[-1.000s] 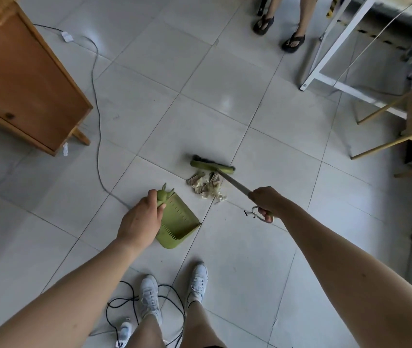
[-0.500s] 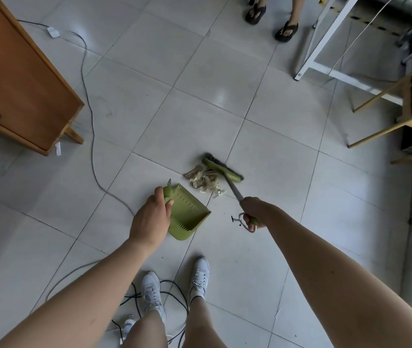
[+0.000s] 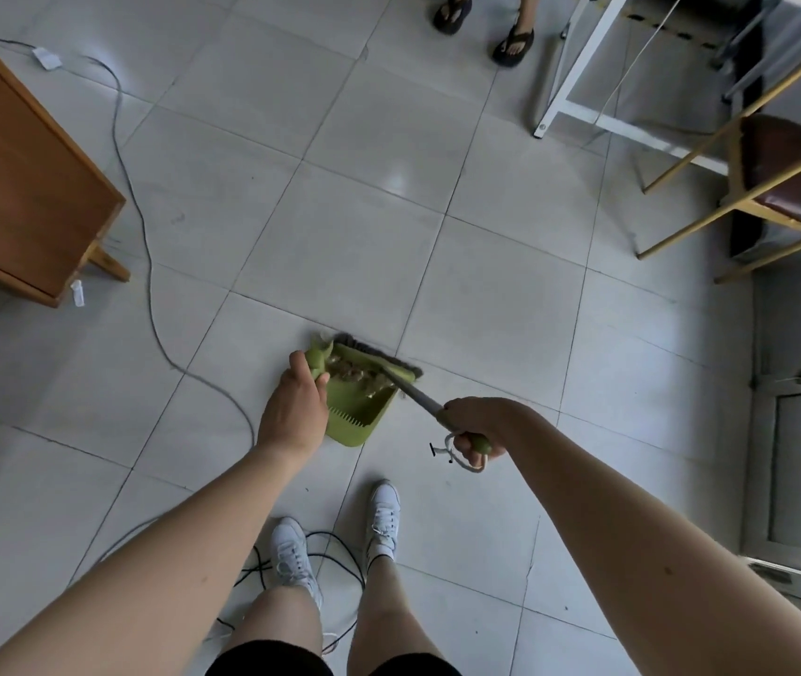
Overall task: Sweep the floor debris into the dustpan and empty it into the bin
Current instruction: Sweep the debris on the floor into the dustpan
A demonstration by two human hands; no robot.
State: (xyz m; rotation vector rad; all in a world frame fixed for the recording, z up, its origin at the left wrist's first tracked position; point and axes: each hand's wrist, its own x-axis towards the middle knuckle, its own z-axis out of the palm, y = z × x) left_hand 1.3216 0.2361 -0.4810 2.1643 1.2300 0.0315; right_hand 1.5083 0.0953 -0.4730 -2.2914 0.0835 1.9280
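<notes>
Shod in white lace-up sneakers [image 3: 291, 558] over short white socks [image 3: 382, 552]. Dressed in black shorts [image 3: 269, 663] cut above the knee. Bare-armed and bare-legged otherwise.

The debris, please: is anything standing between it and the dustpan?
Nothing visible does. The debris already lies on the dustpan along its open edge, with the broom head right behind it.
</notes>
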